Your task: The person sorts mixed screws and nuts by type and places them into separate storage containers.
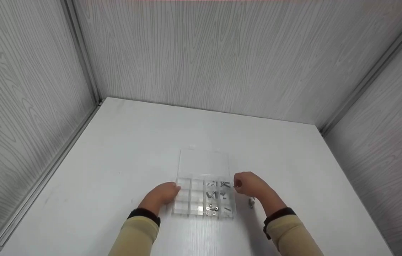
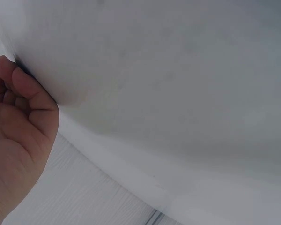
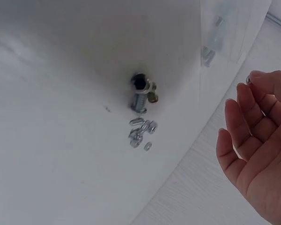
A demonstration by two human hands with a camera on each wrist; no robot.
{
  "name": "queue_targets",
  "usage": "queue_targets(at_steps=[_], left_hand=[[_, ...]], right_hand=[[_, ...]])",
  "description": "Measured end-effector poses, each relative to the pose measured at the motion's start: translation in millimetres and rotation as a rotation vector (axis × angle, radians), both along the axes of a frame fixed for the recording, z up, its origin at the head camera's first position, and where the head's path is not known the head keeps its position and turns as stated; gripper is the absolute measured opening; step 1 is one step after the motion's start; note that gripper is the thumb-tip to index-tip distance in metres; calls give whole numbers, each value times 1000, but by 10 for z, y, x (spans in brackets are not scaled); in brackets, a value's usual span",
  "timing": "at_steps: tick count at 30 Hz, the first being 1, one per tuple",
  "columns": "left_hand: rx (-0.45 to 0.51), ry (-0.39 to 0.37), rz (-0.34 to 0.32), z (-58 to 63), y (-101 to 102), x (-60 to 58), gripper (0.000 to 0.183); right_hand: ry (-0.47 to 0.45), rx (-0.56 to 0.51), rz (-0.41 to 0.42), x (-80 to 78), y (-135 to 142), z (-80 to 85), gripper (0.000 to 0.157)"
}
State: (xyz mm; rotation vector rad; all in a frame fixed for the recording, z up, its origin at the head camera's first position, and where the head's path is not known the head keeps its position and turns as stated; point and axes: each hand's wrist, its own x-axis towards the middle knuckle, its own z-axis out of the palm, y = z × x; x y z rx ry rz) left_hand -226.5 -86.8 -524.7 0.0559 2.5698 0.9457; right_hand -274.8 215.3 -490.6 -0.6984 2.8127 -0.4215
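Note:
A clear plastic compartment box [image 1: 182,207] lies on the table with its lid [image 1: 203,161] swung back flat. Its two right columns hold small metal hardware, including nuts [image 1: 212,209] in the front row. At the box's left edge, my left hand [image 1: 165,193] holds the side with its thumb over the rim; in the left wrist view its fingers [image 2: 25,84] are curled. My right hand [image 1: 254,185] is beside the box's right edge. Between thumb and index finger it pinches a small shiny metal piece [image 3: 248,80], too small to identify, while the other fingers are loosely bent.
To the right of the box, under my right forearm, lies a loose pile of screws and nuts [image 3: 139,99], some silver and one brassy. The white table [image 1: 133,131] is enclosed by wood-grain panels [image 1: 201,53] at the back and both sides.

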Motion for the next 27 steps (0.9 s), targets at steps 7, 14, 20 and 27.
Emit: queue_targets(at_steps=[7, 14, 20, 27], left_hand=[[-4, -20, -7, -30, 13, -23, 49], [-21, -8, -18, -24, 8, -33, 49], [-27, -7, -2, -11, 9, -13, 49], [11, -27, 33, -30, -1, -16, 49]], right_hand=[[-36, 3, 82, 58, -85, -16, 8], [-8, -24, 113, 57, -60, -11, 8], [26, -45, 29, 6, 19, -12, 12], [35, -38, -215, -108, 111, -48, 11]])
